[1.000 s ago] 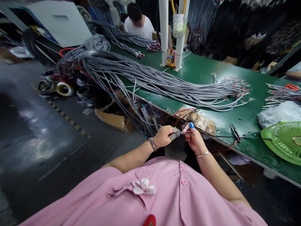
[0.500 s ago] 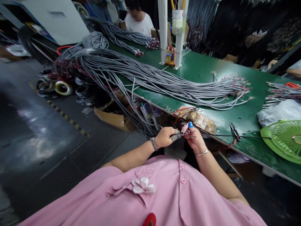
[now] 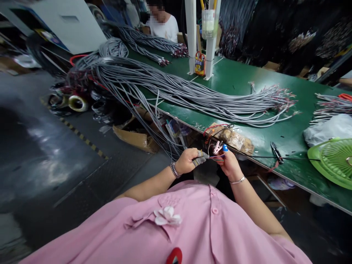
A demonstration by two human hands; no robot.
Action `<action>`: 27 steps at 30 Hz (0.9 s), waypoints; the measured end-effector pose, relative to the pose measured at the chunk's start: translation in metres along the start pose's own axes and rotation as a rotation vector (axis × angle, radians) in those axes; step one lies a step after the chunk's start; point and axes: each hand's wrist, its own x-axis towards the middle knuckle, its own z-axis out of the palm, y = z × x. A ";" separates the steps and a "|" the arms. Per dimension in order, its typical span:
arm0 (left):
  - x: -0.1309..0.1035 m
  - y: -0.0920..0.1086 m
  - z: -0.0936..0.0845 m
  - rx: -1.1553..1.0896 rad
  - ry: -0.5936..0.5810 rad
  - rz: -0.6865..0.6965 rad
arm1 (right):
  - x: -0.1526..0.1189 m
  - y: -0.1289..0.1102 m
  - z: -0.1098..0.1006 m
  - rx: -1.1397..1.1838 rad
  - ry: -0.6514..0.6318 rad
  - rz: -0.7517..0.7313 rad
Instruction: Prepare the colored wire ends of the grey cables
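Observation:
In front of my body, at the bench edge, my left hand (image 3: 189, 160) is closed on the end of a grey cable, with grey covers on some of its fingertips. Thin coloured wires (image 3: 216, 157) run out of that end to my right hand (image 3: 228, 163), whose fingers pinch them. A blue cover (image 3: 225, 147) sits on my right thumb. Just beyond the thumb is a pink clip (image 3: 217, 147), beside a wooden block (image 3: 232, 139) wrapped in clear tape, with red and black leads on it. How the fingertips meet the wires is partly hidden.
A long bundle of grey cables (image 3: 192, 93) lies along the green bench (image 3: 236, 79) and hangs over its edge at left. To the right are cutters (image 3: 276, 153), a green fan (image 3: 334, 161) and a plastic bag (image 3: 330, 128). Across the bench is a person (image 3: 165, 27).
My left hand has shifted slightly left, away from my right hand, and more of the coloured wires shows between them. The pink clip now appears apart from my right thumb.

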 end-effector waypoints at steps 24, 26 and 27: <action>0.022 -0.014 0.016 -0.089 -0.192 -0.023 | 0.015 0.006 0.012 0.167 0.029 -0.065; 0.021 -0.015 0.014 -0.108 -0.183 -0.034 | 0.016 0.007 0.011 0.176 0.032 -0.056; 0.020 -0.015 0.014 -0.115 -0.178 -0.045 | 0.016 0.007 0.011 0.183 0.031 -0.048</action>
